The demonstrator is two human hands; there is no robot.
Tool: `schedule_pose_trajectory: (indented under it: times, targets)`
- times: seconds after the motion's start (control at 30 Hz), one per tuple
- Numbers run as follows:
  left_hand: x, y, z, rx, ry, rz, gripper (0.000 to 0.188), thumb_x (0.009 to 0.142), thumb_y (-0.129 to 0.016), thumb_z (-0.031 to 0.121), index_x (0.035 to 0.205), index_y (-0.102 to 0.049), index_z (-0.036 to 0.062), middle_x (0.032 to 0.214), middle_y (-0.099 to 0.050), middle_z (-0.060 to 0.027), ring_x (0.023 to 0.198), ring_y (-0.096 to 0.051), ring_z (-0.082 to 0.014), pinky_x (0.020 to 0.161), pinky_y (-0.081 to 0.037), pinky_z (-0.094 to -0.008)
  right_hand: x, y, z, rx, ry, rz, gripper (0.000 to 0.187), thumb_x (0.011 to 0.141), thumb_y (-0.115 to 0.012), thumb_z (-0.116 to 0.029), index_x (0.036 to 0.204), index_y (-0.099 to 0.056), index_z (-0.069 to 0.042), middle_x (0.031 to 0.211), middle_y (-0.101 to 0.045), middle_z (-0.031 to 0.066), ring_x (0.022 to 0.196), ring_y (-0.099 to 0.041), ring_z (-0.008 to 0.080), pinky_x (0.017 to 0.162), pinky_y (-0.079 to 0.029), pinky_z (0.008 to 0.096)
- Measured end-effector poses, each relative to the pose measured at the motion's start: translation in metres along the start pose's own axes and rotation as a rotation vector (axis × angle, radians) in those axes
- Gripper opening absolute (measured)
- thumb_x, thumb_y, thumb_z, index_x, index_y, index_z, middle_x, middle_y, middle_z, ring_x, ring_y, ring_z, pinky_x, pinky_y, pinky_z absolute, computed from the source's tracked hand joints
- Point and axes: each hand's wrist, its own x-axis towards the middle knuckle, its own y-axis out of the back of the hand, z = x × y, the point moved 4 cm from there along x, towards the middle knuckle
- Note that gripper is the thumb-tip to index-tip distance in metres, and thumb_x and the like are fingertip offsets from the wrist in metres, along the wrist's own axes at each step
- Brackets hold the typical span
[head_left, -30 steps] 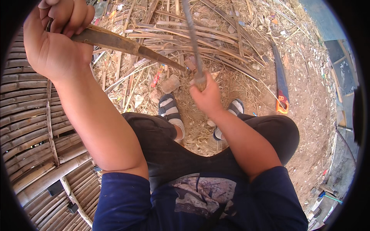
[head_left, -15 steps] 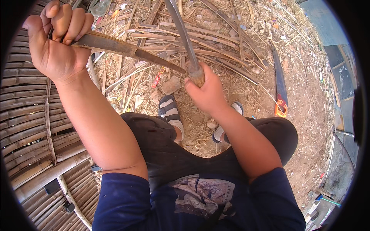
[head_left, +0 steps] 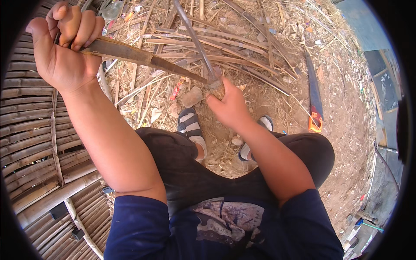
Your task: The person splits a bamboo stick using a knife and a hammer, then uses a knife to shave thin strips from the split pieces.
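My left hand (head_left: 69,47), raised at the upper left, is closed round a split bamboo piece (head_left: 130,53). The bamboo slants down to the right, and its far end comes close to my right hand; whether it touches the blade there I cannot tell. In my right hand (head_left: 227,106) is the handle of a machete (head_left: 193,37), fingers wrapped round it in front of my knees. Its long dark blade points away from me and up to the left, leaving the top of the view.
Several cut bamboo strips (head_left: 203,38) lie crossed on the straw-strewn ground ahead. A handsaw (head_left: 315,95) with an orange handle rests to the right. A stone (head_left: 192,97) sits near my left sandal (head_left: 190,122). Bamboo slats (head_left: 30,108) rise at the left.
My right hand has shifted slightly left and toward me, and the machete blade has swung to the left. My left hand and the bamboo piece stay nearly still.
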Motion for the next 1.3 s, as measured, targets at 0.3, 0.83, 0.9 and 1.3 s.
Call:
schedule_pose_trajectory:
  times: [0.3, 0.83, 0.9, 1.3]
  targets:
    - [-0.002, 0.009, 0.001, 0.094, -0.053, 0.145, 0.05, 0.099, -0.049, 0.052, 0.093, -0.06, 0.0036, 0.06, -0.027, 0.0049, 0.052, -0.021, -0.0086, 0.052, -0.022, -0.0255, 0.01, -0.028, 0.117, -0.259, -0.285, -0.123, 0.044, 0.077, -0.067, -0.019, 0.116, -0.06, 0.0, 0.088, -0.069, 0.0201, 0.079, -0.067, 0.0347, 0.075, -0.052, 0.0388]
    - [-0.002, 0.009, -0.001, 0.244, -0.105, 0.342, 0.048, 0.1, -0.049, 0.048, 0.088, -0.056, 0.0025, 0.061, -0.027, 0.0028, 0.055, -0.023, -0.0112, 0.054, -0.024, -0.0278, 0.003, -0.039, 0.135, -0.318, -0.166, -0.061, 0.045, 0.077, -0.068, -0.023, 0.11, -0.059, 0.006, 0.092, -0.066, 0.0289, 0.09, -0.066, 0.0419, 0.08, -0.051, 0.047]
    - [-0.006, 0.016, 0.004, 0.275, -0.122, 0.391, 0.047, 0.1, -0.05, 0.048, 0.088, -0.055, 0.0026, 0.062, -0.027, 0.0026, 0.055, -0.023, -0.0115, 0.055, -0.024, -0.0279, 0.008, -0.029, 0.103, -0.286, -0.201, -0.109, 0.044, 0.076, -0.068, -0.022, 0.108, -0.06, 0.007, 0.096, -0.065, 0.0314, 0.096, -0.064, 0.0428, 0.085, -0.05, 0.048]
    - [0.0, 0.0, -0.01, 0.329, -0.124, 0.391, 0.046, 0.101, -0.048, 0.047, 0.088, -0.055, 0.0035, 0.06, -0.025, 0.0033, 0.055, -0.024, -0.0112, 0.055, -0.024, -0.0281, 0.001, -0.033, 0.164, -0.428, -0.259, -0.03, 0.045, 0.078, -0.067, -0.021, 0.111, -0.059, 0.008, 0.093, -0.067, 0.0282, 0.092, -0.066, 0.042, 0.082, -0.052, 0.0483]
